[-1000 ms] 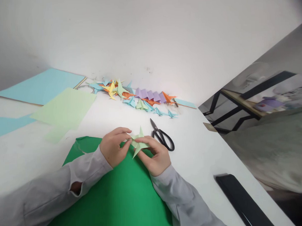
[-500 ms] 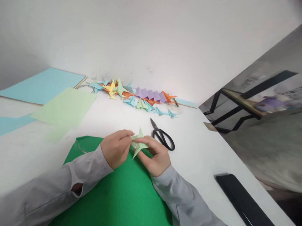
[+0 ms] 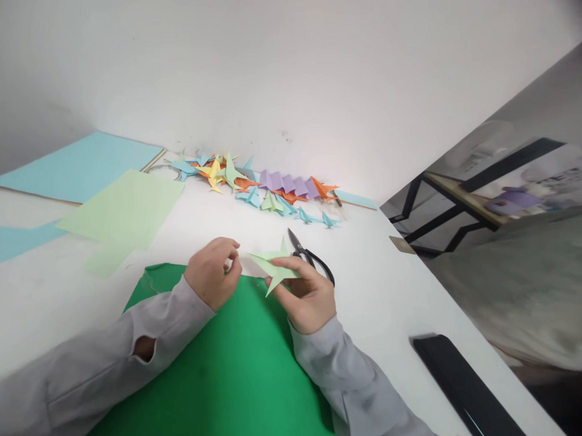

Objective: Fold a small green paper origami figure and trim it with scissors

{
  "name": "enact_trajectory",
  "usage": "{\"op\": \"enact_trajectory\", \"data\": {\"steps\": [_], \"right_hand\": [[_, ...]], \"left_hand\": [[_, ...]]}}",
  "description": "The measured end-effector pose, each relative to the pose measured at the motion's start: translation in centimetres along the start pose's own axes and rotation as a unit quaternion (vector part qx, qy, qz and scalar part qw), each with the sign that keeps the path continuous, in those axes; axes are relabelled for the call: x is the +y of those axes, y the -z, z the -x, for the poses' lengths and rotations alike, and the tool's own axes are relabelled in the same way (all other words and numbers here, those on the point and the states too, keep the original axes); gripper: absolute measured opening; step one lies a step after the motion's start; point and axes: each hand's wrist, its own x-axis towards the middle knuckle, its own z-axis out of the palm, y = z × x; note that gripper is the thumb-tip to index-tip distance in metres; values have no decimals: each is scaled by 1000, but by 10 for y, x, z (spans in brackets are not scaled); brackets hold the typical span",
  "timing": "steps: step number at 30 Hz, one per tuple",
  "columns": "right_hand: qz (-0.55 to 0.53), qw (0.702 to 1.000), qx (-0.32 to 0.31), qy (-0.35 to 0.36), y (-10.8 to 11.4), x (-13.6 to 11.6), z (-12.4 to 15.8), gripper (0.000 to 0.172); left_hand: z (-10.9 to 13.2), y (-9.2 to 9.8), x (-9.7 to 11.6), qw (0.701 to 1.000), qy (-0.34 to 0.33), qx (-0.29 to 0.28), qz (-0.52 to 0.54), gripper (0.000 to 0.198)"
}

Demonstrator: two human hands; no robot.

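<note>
At the far left of the frame, a light blue paper piece (image 3: 22, 239) is lying on the white table (image 3: 371, 285), while a larger light blue sheet (image 3: 76, 166) is spreading across the upper left. Just right of these, a pale green sheet (image 3: 126, 209) is lying at a slant, partly covering the edges of both blue papers. Below it, a gray sleeve (image 3: 95, 374) is crossing the lower left, above a green covering (image 3: 221, 382) that is filling the bottom middle. Left of centre, the left hand (image 3: 212, 274) is curling its fingers, thumb and forefinger bending toward each other; whether they are pinching something thin, I cannot tell. Behind, in the upper middle, a row of colourful folded papers (image 3: 216, 173) is stretching rightward to a purple zigzag strip (image 3: 289, 183). Near the centre, a pale green folded paper figure (image 3: 271, 268) is pointing its tips outward, apart from the left hand, and the right hand (image 3: 311, 297) is pinching it between thumb and fingers. Right behind that hand, black scissors (image 3: 299, 246) are lying partly hidden. At the lower right, a flat black object (image 3: 465, 384) is resting on the table.
</note>
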Motion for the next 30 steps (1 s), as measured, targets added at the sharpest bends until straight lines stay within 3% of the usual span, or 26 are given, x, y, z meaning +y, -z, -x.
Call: {"op": "enact_trajectory", "data": {"steps": [5,7,8,10,13,17,20,23,25,30], "right_hand": [[-57,996,30,-62,-1,-1,-1,23],[-82,993,20,-83,-1,-2,-1,23],[-94,991,15,-92,0,-3,-2,23],[-115,988,8,-103,1,-3,-3,25],[-134,986,-6,-103,2,-1,-4,24],[-147,984,-74,-66,5,4,-5,22],[-151,982,-100,-45,6,7,-5,24],[-138,987,-70,-32,6,10,-6,24],[-126,990,-49,-24,7,12,-6,22],[-107,990,-92,-5,11,14,-10,23]], "left_hand": [[-10,2,-11,983,183,10,23,21],[-10,2,-10,978,185,24,98,13],[-10,2,-8,975,172,17,139,28],[-7,1,0,964,154,-48,213,40],[-4,1,11,904,191,-143,356,45],[-4,1,17,842,218,-169,464,26],[-5,1,16,841,217,-135,476,13],[-5,0,14,857,214,-100,458,11],[-5,-1,14,859,201,-99,459,13],[-4,-1,15,855,193,-124,466,28]]}}
